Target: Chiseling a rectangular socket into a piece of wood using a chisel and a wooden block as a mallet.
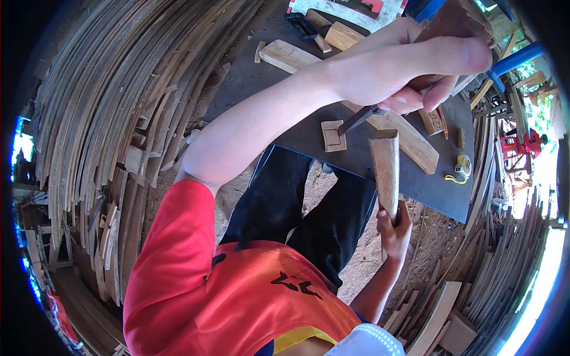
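My left hand reaches across the dark worktop, closed around a chisel whose brown handle rises above the fist. The blade slants down, its tip at a small square wooden piece with a recess cut in it, near the worktop's front edge. Lower down, my right hand grips the narrow end of a wooden mallet shaped like a club. Its thick end points up, to the right of the square piece and apart from the chisel.
On the worktop lie a long wooden board, a yellow tape measure and several wood offcuts. A blue clamp-like bar stands at the far right. Stacked planks fill the left side; more timber lies right.
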Demonstrator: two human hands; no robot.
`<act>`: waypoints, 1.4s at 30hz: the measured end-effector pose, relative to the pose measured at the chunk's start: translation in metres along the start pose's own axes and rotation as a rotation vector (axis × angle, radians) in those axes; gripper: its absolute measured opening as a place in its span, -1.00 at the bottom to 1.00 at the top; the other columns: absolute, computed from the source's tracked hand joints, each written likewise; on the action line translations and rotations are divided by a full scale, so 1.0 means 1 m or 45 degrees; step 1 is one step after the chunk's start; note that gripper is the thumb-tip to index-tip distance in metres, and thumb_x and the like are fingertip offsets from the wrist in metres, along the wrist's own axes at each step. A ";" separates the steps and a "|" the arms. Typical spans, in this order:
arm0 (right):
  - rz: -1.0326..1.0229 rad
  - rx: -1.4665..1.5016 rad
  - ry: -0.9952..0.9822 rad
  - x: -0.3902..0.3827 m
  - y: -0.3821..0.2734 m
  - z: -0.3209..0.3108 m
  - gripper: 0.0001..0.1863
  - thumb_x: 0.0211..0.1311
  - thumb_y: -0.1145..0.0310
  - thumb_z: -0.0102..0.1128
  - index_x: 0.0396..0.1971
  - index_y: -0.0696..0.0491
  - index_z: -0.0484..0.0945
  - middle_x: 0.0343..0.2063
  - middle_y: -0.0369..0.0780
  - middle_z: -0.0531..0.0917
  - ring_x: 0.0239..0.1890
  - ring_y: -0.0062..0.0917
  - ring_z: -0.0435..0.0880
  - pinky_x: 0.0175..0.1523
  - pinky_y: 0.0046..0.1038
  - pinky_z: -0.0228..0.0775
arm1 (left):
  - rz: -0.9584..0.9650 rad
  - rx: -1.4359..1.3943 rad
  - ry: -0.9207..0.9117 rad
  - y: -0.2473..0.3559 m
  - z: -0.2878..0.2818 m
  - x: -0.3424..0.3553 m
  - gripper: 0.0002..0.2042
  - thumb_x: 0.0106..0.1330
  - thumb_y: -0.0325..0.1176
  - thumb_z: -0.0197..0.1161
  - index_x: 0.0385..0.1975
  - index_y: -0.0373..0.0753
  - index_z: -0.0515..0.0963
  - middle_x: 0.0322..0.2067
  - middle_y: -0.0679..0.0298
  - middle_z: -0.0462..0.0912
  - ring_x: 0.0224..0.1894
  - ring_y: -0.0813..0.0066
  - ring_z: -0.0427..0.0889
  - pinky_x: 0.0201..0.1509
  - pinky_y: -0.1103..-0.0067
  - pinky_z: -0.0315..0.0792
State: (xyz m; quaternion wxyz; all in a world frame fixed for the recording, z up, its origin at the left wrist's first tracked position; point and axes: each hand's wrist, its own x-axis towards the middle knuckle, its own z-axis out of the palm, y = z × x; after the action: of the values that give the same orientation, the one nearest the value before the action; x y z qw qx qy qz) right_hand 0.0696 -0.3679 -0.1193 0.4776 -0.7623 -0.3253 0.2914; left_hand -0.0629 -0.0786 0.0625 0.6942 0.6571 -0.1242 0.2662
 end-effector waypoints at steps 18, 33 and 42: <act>-0.072 0.009 -0.009 0.001 0.000 0.002 -0.53 0.23 0.05 0.33 -0.24 0.20 0.47 -0.56 -0.29 0.52 -0.63 -0.73 0.42 -0.54 -0.61 0.24 | 0.071 -0.151 0.015 -0.014 -0.013 0.015 -0.33 0.36 0.34 -0.05 -0.71 -0.19 0.41 -0.89 0.47 0.21 -0.89 0.74 0.15 -0.81 0.69 0.04; -0.001 0.077 -0.008 0.001 0.001 -0.001 -0.61 0.17 0.20 0.37 -0.21 0.19 0.52 -0.56 -0.32 0.53 -0.59 -0.74 0.41 -0.49 -0.61 0.24 | 0.165 -0.278 -0.121 -0.008 -0.020 0.020 -0.38 0.44 0.27 -0.16 -0.61 -0.20 0.36 -0.88 0.46 0.15 -0.90 0.69 0.11 -0.83 0.68 0.03; 0.004 0.106 -0.009 0.001 0.004 0.000 -0.61 0.17 0.20 0.37 -0.19 0.18 0.51 -0.57 -0.33 0.52 -0.59 -0.76 0.39 -0.49 -0.63 0.24 | 0.049 -0.260 -0.049 -0.001 -0.023 0.019 -0.32 0.40 0.35 -0.24 -0.62 -0.21 0.34 -0.88 0.45 0.14 -0.90 0.68 0.07 -0.83 0.65 0.00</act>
State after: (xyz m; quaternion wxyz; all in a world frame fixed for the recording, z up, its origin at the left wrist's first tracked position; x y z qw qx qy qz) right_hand 0.0714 -0.3688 -0.1234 0.5072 -0.7413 -0.3132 0.3083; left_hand -0.0505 -0.0519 0.0690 0.7498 0.5854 -0.1767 0.2529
